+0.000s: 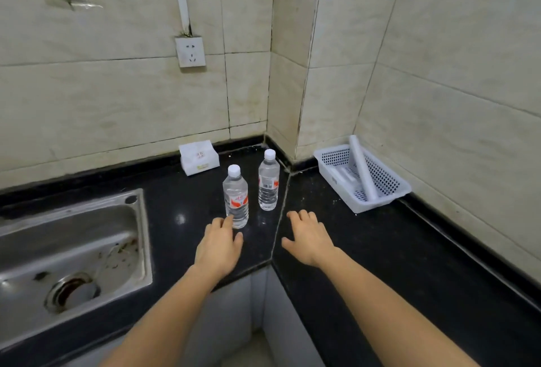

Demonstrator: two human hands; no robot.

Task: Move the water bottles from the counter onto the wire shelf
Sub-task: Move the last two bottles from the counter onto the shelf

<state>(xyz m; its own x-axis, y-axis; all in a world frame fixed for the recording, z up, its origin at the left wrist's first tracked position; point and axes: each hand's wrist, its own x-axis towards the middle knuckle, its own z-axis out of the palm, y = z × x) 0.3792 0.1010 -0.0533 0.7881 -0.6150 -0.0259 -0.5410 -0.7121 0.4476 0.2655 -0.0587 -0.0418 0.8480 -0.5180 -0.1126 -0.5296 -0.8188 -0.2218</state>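
Left hand [220, 245] is reaching, fingers spread and empty, touching the nearer of 2 bottles [236, 197]; right hand [307, 238] is hovering empty. A nudge risks toppling it.

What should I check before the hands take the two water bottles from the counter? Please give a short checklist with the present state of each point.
1. Both bottles upright on the black counter: ok, the near bottle and the far bottle both stand.
2. Caps on: ok, both have white caps.
3. Left hand ready: ok, open, fingertips at the near bottle's base; contact cannot tell.
4. Right hand ready: ok, open and empty, not yet at the far bottle.
5. Path clear: ok, the tissue pack and white basket stand aside.
6. Wire shelf free: cannot tell, it is not in view.
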